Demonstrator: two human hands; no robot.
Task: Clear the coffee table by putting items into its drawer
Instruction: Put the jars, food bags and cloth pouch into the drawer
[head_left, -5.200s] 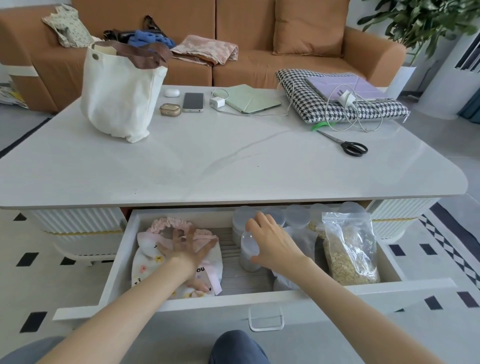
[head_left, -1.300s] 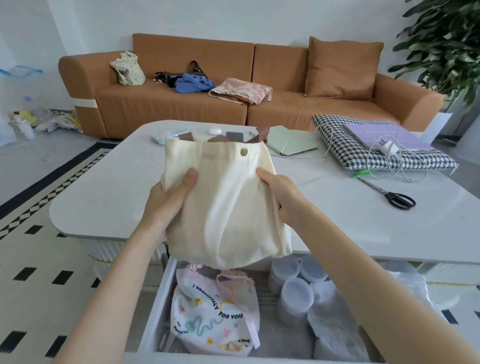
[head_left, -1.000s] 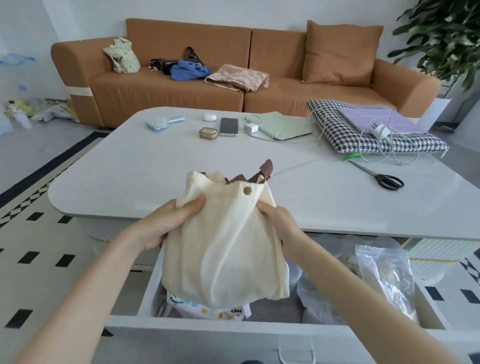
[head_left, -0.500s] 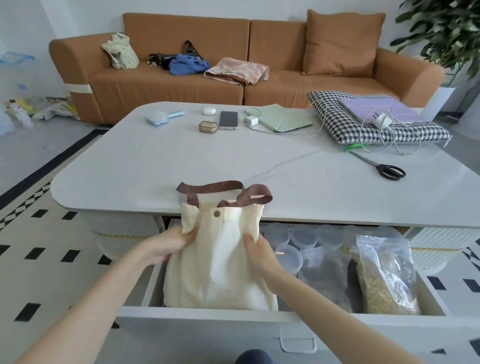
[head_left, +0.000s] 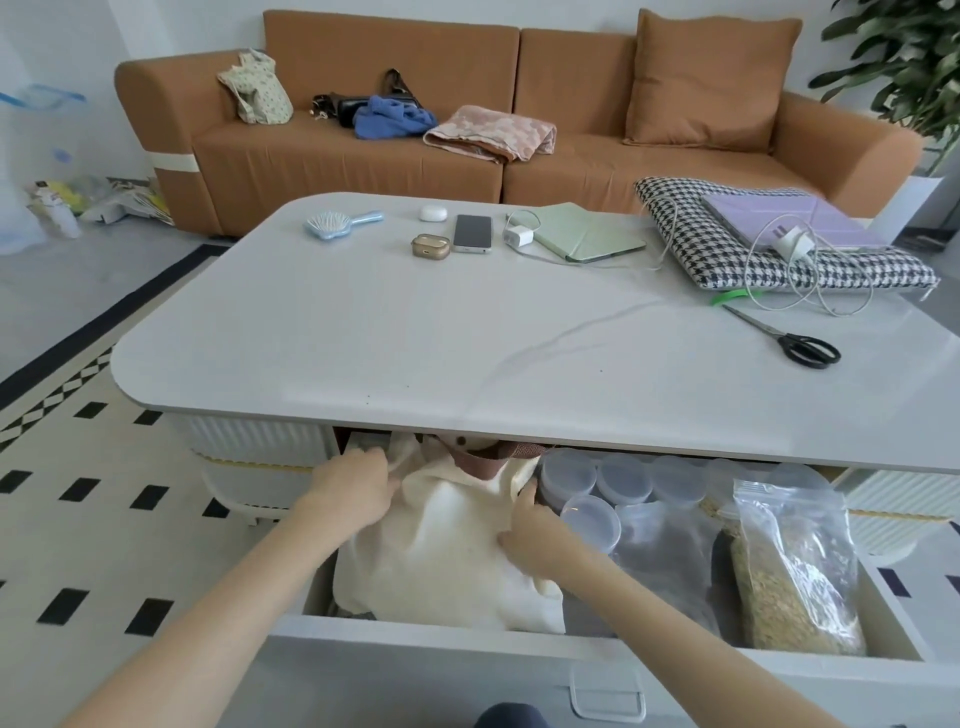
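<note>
Since the cream tote bag (head_left: 441, 545) already sits in the left part of the open drawer (head_left: 467, 642), touching the lidded jars (head_left: 592, 478) on its right, the step in hand reads as settling it. Left hand (head_left: 358, 488): grip closed, fingers curled into the cloth at the bag's upper left corner. Right hand (head_left: 540, 535): grip closed too, thumb on the front, fingers down the right flank, cloth pinched between. Brown handles (head_left: 483, 460) stand up just under the worktop (head_left: 415, 338) edge and are likely to catch. Advice: press top and handles flat and low, keep the bulk left, away from the jars and the zip bag of grain (head_left: 795, 566); let go only once it lies slack. Not yet cleared from the worktop: hairbrush (head_left: 337, 224), phone (head_left: 472, 234), scissors (head_left: 795, 343), houndstooth cushion (head_left: 691, 244).
</note>
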